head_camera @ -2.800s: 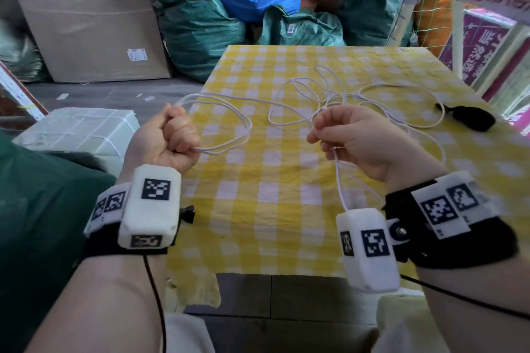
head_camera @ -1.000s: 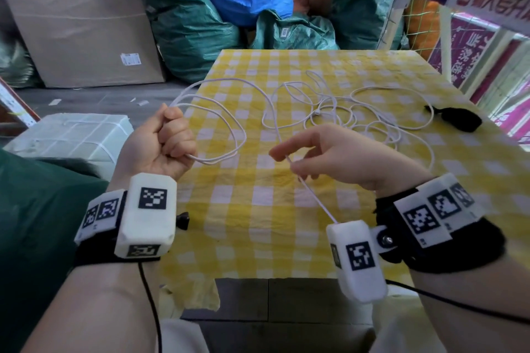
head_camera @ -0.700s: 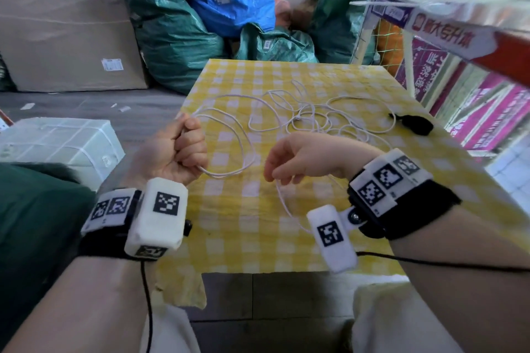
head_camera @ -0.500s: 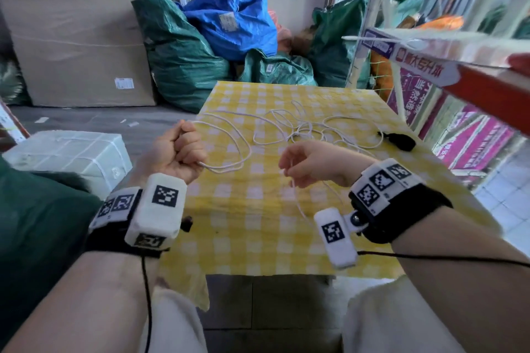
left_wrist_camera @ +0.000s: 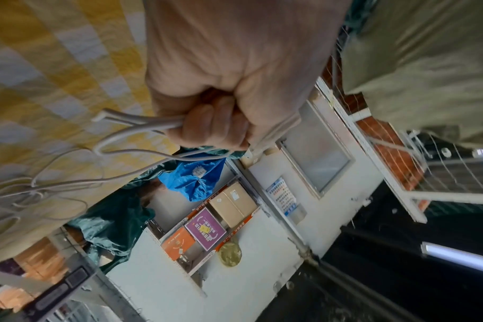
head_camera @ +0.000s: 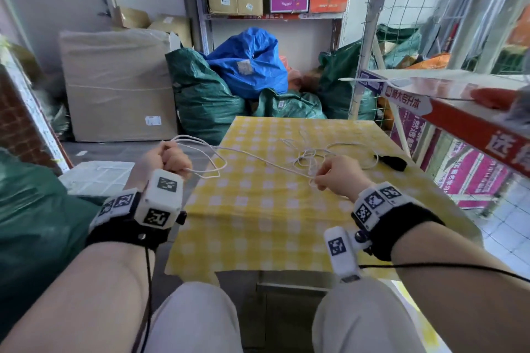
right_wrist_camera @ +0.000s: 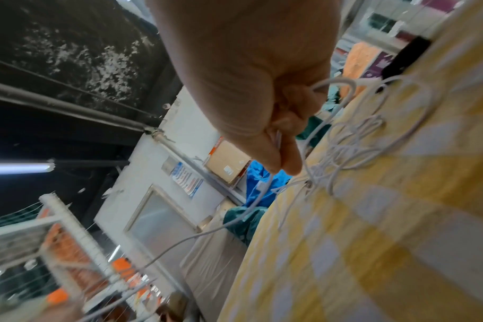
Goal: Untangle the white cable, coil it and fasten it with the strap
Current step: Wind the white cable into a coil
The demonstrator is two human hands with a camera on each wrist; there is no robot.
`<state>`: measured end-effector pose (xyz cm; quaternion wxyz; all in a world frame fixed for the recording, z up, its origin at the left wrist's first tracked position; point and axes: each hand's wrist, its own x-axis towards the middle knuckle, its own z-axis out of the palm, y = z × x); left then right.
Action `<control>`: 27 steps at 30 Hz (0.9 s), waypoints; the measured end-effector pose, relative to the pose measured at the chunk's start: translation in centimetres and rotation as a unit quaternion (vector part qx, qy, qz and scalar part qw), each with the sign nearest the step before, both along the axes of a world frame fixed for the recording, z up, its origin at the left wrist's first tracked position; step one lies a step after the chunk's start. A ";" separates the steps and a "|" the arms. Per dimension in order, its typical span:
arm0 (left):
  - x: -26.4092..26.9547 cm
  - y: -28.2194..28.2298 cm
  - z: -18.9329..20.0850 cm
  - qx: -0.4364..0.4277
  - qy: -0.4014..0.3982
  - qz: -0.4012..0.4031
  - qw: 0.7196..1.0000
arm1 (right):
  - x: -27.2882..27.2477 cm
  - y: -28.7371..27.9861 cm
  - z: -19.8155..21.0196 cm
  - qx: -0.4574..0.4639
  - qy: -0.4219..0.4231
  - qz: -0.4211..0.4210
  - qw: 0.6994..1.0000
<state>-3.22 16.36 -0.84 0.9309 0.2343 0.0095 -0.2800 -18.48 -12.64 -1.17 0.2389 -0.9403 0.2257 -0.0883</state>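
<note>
The yellow checked table carries most of the white cable, and the worst of it lies in a knot of loops past the middle, with the black strap lying just beyond at the right edge, untouched. I judge I am partway through the untangling and gathering, with no proper coil made yet. My left hand is a closed fist off the table's left edge, gripping a couple of loose turns that stick out either side of it. My right hand pinches a single run between thumb and forefinger, just short of the knot. A taut length spans from one hand to the other. Next, I think, I should feed that run out of the knot without jerking, since a hard pull could cinch the loops tighter
</note>
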 end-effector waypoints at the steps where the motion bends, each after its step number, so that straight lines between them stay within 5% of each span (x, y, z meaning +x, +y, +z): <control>1: -0.7 -0.4 0.4 0.013 -0.012 0.009 1.000 | 0.0 0.7 0.4 -0.034 0.012 0.008 0.999; 7: -3.9 -2.8 2.7 0.146 -0.179 -0.022 0.973 | 0.0 6.4 2.9 -0.175 0.119 0.183 0.960; 9: -5.6 -3.9 3.1 0.203 -0.238 -0.046 0.949 | -0.4 7.9 3.6 -0.141 0.117 0.258 0.949; 12: -7.6 -5.5 3.0 0.291 -0.292 -0.082 0.907 | -1.0 9.3 5.0 -0.068 0.026 0.324 0.943; 16: -9.3 -7.0 2.4 0.409 -0.367 -0.105 0.829 | -1.3 9.3 6.4 0.080 -0.133 0.301 0.941; 23: -9.3 -7.1 2.8 0.268 -0.265 -0.275 0.885 | -0.9 5.7 5.7 0.163 -0.252 0.195 0.934; 27: -9.3 -7.3 2.9 0.173 -0.232 -0.331 0.898 | -1.1 5.4 4.7 0.203 -0.202 0.181 0.941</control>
